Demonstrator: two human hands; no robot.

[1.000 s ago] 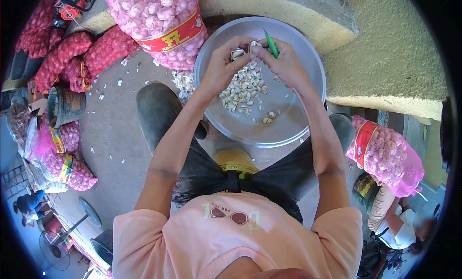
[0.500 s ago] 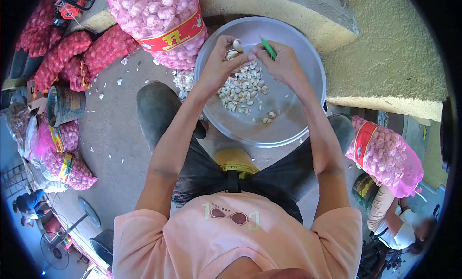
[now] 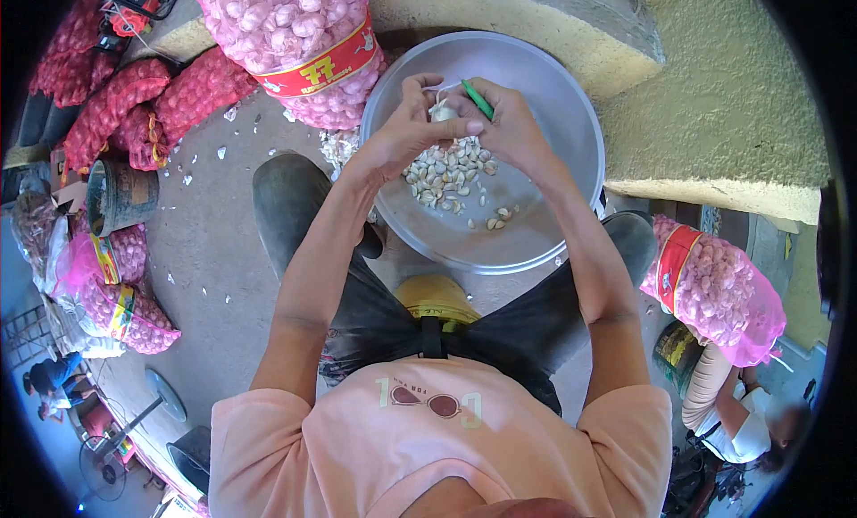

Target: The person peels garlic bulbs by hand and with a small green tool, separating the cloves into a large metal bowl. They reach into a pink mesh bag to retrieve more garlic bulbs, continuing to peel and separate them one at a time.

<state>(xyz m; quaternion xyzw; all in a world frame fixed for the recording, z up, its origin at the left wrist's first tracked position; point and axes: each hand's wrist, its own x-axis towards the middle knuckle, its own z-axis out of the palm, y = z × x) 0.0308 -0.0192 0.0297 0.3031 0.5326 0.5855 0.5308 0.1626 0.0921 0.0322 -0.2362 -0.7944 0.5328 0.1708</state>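
Observation:
My left hand (image 3: 412, 125) is closed around a whitish garlic bulb (image 3: 442, 112), thumb stretched along its near side. Against the far side of the bulb comes my right hand (image 3: 511, 125), its fingers wrapped round a small knife with a green handle (image 3: 478, 99); the blade is hidden. Both hands meet over a wide grey metal basin (image 3: 585, 152). Loose garlic cloves (image 3: 442, 180) lie in a heap on the basin's floor under my hands, with several stray ones nearer to me.
A big pink net sack of garlic (image 3: 295, 36) stands left of the basin, with garlic peelings (image 3: 339, 150) beside it. Red net sacks (image 3: 201, 94) and a dark bucket (image 3: 125, 196) are farther left. At the right are another garlic sack (image 3: 714, 290) and a seated person (image 3: 745, 420).
The garlic in my left hand has turned and now shows as a rounder white bulb. My right hand and the knife have shifted slightly left, closer to it.

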